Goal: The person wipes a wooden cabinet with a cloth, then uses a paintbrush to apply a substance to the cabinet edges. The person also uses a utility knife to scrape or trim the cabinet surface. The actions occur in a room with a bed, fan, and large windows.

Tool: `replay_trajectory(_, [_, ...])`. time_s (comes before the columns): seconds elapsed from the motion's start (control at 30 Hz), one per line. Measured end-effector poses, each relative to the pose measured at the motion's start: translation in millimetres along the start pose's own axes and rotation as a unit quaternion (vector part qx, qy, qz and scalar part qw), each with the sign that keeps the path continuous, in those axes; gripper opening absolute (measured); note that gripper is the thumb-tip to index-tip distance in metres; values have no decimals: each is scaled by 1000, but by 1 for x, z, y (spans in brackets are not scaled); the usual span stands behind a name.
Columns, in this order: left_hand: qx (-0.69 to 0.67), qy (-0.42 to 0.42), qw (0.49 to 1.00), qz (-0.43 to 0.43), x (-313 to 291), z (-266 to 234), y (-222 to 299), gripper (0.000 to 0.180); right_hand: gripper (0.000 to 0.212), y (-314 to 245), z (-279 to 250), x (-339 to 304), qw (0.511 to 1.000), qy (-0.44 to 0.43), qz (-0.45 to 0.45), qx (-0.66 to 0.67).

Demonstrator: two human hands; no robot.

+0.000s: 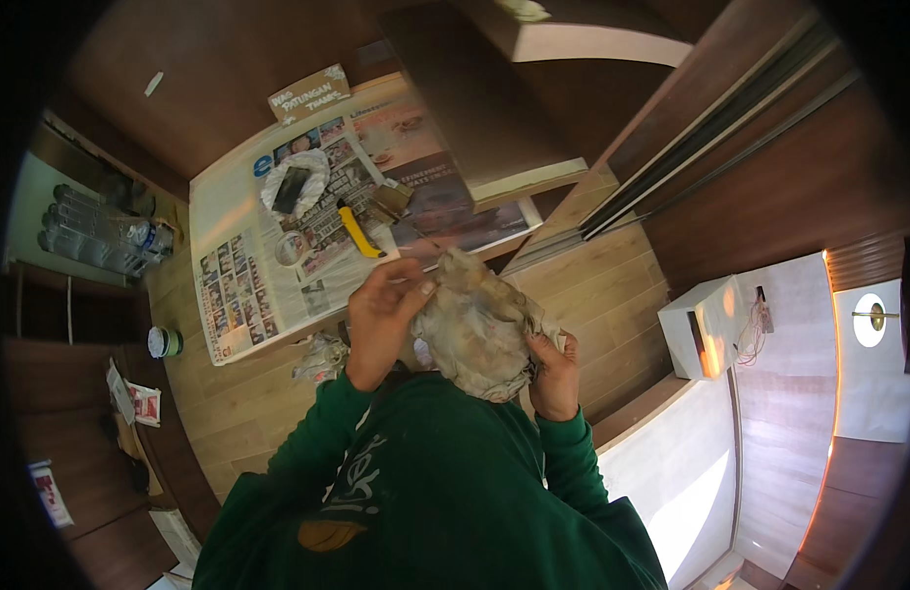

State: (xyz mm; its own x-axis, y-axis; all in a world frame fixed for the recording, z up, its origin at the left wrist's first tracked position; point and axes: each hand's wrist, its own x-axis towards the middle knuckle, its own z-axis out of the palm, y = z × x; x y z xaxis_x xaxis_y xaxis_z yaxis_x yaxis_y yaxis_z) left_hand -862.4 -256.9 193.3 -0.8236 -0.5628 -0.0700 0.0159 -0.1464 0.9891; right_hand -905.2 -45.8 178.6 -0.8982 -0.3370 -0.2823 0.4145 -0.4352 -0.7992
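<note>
A stained, greyish-beige rag (474, 329) is spread in front of my green sweatshirt, held up between both hands. My right hand (555, 376) grips its lower right edge, thumb on top and fingers curled behind. My left hand (384, 310) is at the rag's upper left edge, with thumb and fingertips close together there. Just beyond the left hand, a yellow utility knife (357, 232) lies on the newspaper sheets (229, 221). Farther back, a dark rectangular block (292, 189) rests on crumpled white paper (315, 163). A small brownish flat piece (390, 203) is beside the knife.
A hand-lettered cardboard sign (310, 94) stands at the back. Clear plastic bottles (101, 233) and a green-and-white roll (165, 342) are on the left. Crumpled material (320, 357) lies near my left wrist. A dark wooden panel (474, 93) juts in overhead; a white box (705, 329) stands right.
</note>
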Motion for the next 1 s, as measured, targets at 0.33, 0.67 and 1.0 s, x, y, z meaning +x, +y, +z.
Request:
replay_trajectory(0.33, [158, -160, 970, 87, -44, 85, 3, 34, 30, -59, -22, 13, 944, -52, -141, -294])
replay_trajectory(0.67, [155, -198, 966, -65, -14, 70, -30, 31, 25, -10, -17, 57, 998, -41, -38, 20])
replay_trajectory(1.0, [519, -153, 841, -26, -40, -193, -138, 32, 24, 35, -20, 189, 943, 193, -262, -63])
